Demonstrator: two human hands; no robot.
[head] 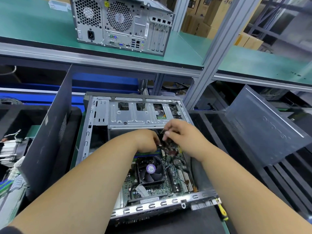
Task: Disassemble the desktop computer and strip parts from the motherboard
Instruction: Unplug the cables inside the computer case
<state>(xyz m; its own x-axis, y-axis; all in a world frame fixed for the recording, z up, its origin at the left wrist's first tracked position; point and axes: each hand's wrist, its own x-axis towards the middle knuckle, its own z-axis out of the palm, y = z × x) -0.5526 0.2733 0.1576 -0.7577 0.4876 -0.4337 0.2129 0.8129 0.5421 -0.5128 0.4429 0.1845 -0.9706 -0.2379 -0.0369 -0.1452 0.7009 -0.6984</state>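
With side panel (50, 132) off and fan (150, 169) still on motherboard (175, 166), both hands, left (145, 141) and right (182, 134), fingers curled, pinched cabling.

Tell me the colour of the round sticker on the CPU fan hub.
Purple, with pale print too small to read. The sticker shows in the head view.

— Bare stamped metal on the open case (135, 114), dull silver, smooth. Same grey metal on the second tower (121, 24), punched with honeycomb holes.

— Matt black plastic on the fan (151, 171), glossy purple sticker at the hub. Green board (175, 168) underneath, faint sheen.

— Matt green mat on the shelf (185, 48). Brushed aluminium post (211, 53). Dark, finely textured side panel (263, 125).

— Brown cardboard boxes (199, 19) behind, dull. Yellow plastic screwdriver handle (222, 211), slightly shiny.
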